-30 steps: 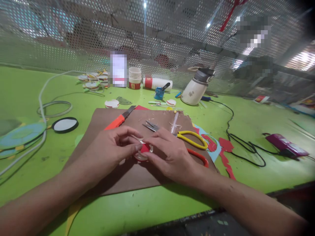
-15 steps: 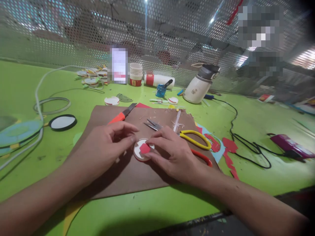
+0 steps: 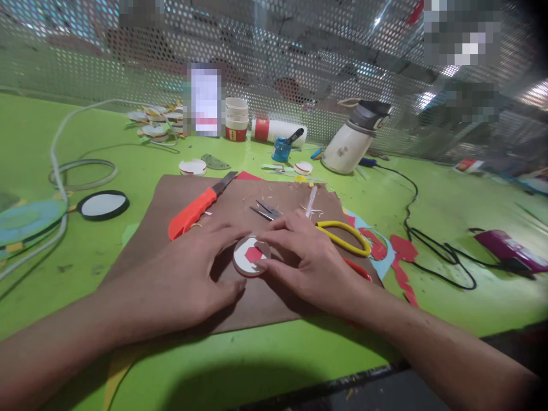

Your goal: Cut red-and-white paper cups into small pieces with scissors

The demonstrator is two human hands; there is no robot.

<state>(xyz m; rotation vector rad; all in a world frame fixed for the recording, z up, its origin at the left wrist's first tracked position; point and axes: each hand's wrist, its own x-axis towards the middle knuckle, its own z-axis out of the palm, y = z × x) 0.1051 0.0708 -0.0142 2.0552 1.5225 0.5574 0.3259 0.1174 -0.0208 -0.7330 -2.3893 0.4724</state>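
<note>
A small white disc [image 3: 243, 264] with a red rim lies over the brown board, a red hexagon [image 3: 253, 254] at its middle. My right hand [image 3: 306, 257] grips its right side between thumb and fingers; a shadow falls on that side. Around the disc's left side curves my left hand [image 3: 192, 268], thumb and index finger apart, the index fingertip at the upper edge. Whether it touches the disc I cannot tell. Scissors [image 3: 342, 237] with yellow and red handles lie partly behind my right hand. An orange utility knife [image 3: 192, 214] lies beyond my left hand.
The brown board [image 3: 171, 194] rests on a green table [image 3: 240, 354]. Farther back stand stacked paper cups [image 3: 236, 120], a blue jar [image 3: 281, 149] and a white kettle-like jug [image 3: 347, 148]. A black cable [image 3: 415, 200] and red paper scraps [image 3: 403, 248] lie to the right.
My left hand has spread, its thumb dropping below the disc and its fingers shifting left. The right hand stays on the disc, with more of the white face and hexagon showing. The view has shifted slightly.
</note>
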